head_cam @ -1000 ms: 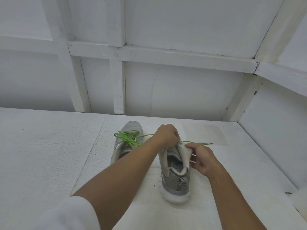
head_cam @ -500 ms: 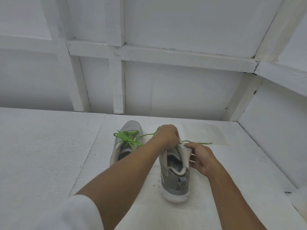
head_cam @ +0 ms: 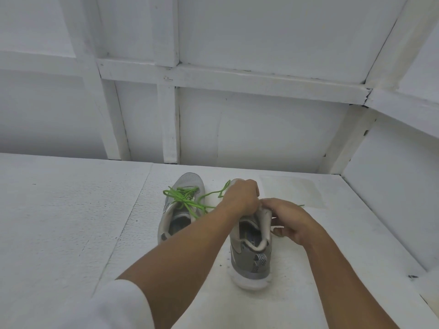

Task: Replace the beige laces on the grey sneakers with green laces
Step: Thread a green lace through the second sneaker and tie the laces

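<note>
Hands, two, bare. Left hand (head_cam: 240, 198): fingers curled over the forepart of the nearer sneaker (head_cam: 251, 257), gripping its upper. Whether a lace was also pinched could not be told. Right hand (head_cam: 289, 219): fingers curled round the top of the same shoe's tongue (head_cam: 264, 217), thumb below, fingertips meeting the left hand. White sleeve (head_cam: 114, 305) on the left arm, soft and loose.

Nearer sneaker: grey upper, darker grey at the heel with a striped black-and-white patch. Pale padded collar and thick, rounded white sole. Stood upright on the surface, heel toward the camera, tongue pulled up and back. Thin green lace strand (head_cam: 222, 189), round cord, ran in a bend from the left hand. A short green tip showed beyond the right hand.

Farther sneaker (head_cam: 180, 217): light grey knit toe, pale worn collar. Stood just beside the first, on the left-hand side, toe pointing away. Green lace (head_cam: 183, 198) threaded across its eyelets, the ends lying in loose tangled loops over the throat, one strand trailing toward the left forearm.

Surface (head_cam: 71, 222): white, pebbled like foam board, laid in panels with visible seams, and marked with dark specks near the nearer heel.

Wall (head_cam: 261, 134): white panels framed by white painted battens, with chipped paint at the joints, meeting a second wall at the right corner.
</note>
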Tool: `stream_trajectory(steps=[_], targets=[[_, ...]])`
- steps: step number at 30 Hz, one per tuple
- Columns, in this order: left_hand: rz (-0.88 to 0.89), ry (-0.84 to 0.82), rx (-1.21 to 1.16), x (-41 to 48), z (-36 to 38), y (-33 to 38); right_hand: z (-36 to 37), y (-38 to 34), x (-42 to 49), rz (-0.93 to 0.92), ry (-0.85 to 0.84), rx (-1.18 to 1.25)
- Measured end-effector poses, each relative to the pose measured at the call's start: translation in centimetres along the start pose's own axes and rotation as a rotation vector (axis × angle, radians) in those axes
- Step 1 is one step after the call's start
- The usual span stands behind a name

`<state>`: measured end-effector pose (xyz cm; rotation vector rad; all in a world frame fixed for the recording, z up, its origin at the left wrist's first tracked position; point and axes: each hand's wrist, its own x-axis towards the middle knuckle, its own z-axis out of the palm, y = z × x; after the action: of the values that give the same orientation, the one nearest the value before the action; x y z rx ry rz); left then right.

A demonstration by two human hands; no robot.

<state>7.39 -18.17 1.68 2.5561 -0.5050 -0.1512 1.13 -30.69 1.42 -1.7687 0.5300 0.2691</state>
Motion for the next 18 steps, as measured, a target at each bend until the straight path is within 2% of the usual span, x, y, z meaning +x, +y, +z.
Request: stream_trajectory(steps=[4,7,9,13,18], targets=[[0.026,0.084,0.154,-1.0,0.4,0.7,-0.5,-0.5,0.1,-0.077,0.019,-0.086],[0.012,0.119,0.151,-2.5,0.0,1.1,-0.4,-0.5,0.3,-0.129,0.002,-0.151],[0.014,0.205,0.050,-3.8,-0.3,1.2,-0.4,-0.4,0.5,-0.142,-0.007,-0.189],[-0.034,0.483,-0.273,-7.5,0.6,0.3,-0.1,-0.6,0.8,-0.222,0.071,-0.218],[-0.132,0.525,-0.438,-9.0,2.3,-1.0,0.1,-0.7,0.8,-0.293,0.047,-0.191]])
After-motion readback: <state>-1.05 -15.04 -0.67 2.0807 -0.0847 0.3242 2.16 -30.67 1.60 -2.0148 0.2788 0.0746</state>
